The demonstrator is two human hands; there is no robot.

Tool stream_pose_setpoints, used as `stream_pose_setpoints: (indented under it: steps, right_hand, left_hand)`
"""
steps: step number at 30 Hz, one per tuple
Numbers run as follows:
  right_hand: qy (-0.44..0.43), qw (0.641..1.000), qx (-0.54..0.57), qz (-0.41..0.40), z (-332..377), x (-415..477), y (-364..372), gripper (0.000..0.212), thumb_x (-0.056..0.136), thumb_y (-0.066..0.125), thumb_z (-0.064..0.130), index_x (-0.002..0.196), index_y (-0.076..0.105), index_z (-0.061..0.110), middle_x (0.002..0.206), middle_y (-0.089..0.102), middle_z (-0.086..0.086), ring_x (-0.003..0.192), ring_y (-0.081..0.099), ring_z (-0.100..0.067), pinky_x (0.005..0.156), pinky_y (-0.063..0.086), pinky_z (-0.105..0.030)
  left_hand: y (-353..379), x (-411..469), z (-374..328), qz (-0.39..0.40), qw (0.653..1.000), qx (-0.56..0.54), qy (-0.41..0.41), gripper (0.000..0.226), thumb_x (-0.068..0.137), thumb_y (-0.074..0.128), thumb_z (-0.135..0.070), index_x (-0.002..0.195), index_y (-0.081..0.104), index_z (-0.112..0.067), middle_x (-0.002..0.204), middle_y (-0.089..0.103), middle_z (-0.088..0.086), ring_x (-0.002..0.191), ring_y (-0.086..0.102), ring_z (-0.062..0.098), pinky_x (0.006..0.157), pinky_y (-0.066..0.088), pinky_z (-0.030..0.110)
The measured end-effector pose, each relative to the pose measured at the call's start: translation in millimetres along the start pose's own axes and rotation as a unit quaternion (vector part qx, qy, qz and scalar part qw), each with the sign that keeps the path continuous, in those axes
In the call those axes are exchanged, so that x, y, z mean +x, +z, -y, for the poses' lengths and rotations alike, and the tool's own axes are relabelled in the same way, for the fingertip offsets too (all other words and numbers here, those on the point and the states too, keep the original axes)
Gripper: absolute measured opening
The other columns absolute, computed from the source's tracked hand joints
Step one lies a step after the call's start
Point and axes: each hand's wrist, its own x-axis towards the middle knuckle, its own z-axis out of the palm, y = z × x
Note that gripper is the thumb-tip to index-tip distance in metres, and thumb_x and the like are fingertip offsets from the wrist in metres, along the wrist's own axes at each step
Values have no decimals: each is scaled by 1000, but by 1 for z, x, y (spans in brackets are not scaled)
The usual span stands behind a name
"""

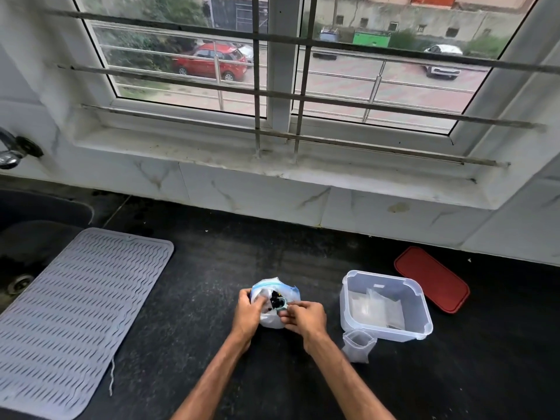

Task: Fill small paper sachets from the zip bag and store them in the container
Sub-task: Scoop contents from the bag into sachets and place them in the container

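Observation:
A clear zip bag (271, 291) with a blue seal strip stands open on the black counter, with dark pieces inside. My left hand (250, 310) grips the bag's left side. My right hand (304, 318) pinches a small teal scoop (282, 304) at the bag's mouth. To the right stands a clear plastic container (386, 304), open, with several white paper sachets (377, 309) lying inside. One small sachet (358, 345) stands upright and open on the counter, just in front of the container's near left corner.
A red lid (431, 278) lies flat behind the container on the right. A grey ribbed drying mat (75, 316) covers the counter's left, beside a dark sink (33, 228). A tiled wall and window sill (272, 159) rise behind the counter.

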Motion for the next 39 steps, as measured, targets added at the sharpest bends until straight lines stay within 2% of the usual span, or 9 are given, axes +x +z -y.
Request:
stream_pose_setpoints:
  steps: [5, 12, 16, 19, 23, 26, 29, 32, 39]
  right_hand:
    - [10, 1000, 25, 10, 6, -3, -6, 17, 89, 50, -7, 93, 66, -3, 73, 71, -17, 54, 63, -16, 53, 56, -25]
    - [32, 997, 63, 35, 8, -9, -15, 14, 92, 52, -5, 92, 66, -1, 64, 71, -12, 56, 64, -17, 63, 58, -31]
    - [23, 996, 68, 48, 10, -17, -23, 14, 90, 52, -4, 93, 67, -2, 67, 71, -13, 58, 64, -18, 65, 58, -32]
    - [16, 995, 76, 65, 13, -23, -32, 16, 92, 53, -2, 98, 67, -4, 72, 72, -15, 59, 65, -18, 64, 59, -31]
    - [-11, 992, 81, 91, 26, -33, -56, 16, 94, 53, 1, 97, 68, -1, 75, 74, -14, 61, 67, -17, 66, 60, -32]
    - [-40, 991, 70, 106, 38, -44, -88, 14, 95, 55, 3, 100, 68, 0, 76, 74, -12, 59, 66, -15, 61, 58, -28]
    - [-84, 990, 40, 106, 47, -53, -131, 13, 94, 57, 3, 101, 67, 2, 77, 74, -11, 58, 63, -14, 58, 53, -25]
    - [-122, 989, -11, 86, 46, -57, -172, 11, 93, 58, 1, 99, 67, 2, 80, 74, -13, 58, 62, -12, 52, 50, -21]
    - [-146, 973, -169, 52, 21, -48, -209, 10, 91, 60, 8, 94, 68, 13, 76, 76, -4, 61, 62, -10, 55, 48, -25]
  left_hand:
    - [0, 0, 2, -41, 998, 46, 29, 25, 87, 71, -24, 103, 56, -13, 96, 70, 10, 89, 69, 26, 87, 55, 50]
    - [0, -9, -5, 3, 999, -22, 32, 29, 85, 74, -15, 107, 56, -9, 105, 71, 17, 91, 70, 24, 76, 56, 32]
    - [-2, -16, -8, -11, 997, -43, 55, 53, 79, 72, -40, 120, 53, -10, 115, 66, 13, 101, 66, 23, 88, 54, 37]
    - [-2, -26, -11, -114, 987, 25, 109, 53, 91, 62, -43, 132, 48, -13, 131, 57, 9, 118, 55, 22, 103, 45, 42]
    - [10, -69, -21, -276, 919, 42, 277, 43, 89, 51, -46, 118, 55, -14, 118, 57, -1, 108, 54, 20, 93, 45, 37]
    - [42, -109, -4, -199, 930, 70, 301, 41, 86, 54, -47, 114, 54, -17, 112, 57, -4, 101, 57, 19, 87, 49, 40]
    - [84, -132, 32, -63, 948, 172, 259, 65, 75, 65, -57, 126, 51, -19, 125, 53, -10, 116, 51, 8, 96, 46, 31]
    - [121, -137, 55, 24, 953, 229, 196, 76, 70, 78, -47, 134, 47, -20, 129, 49, -11, 122, 47, 7, 102, 43, 27]
    - [153, -139, 55, 23, 956, 213, 200, 36, 78, 77, -26, 110, 61, -22, 105, 59, -11, 97, 59, 6, 83, 51, 26]
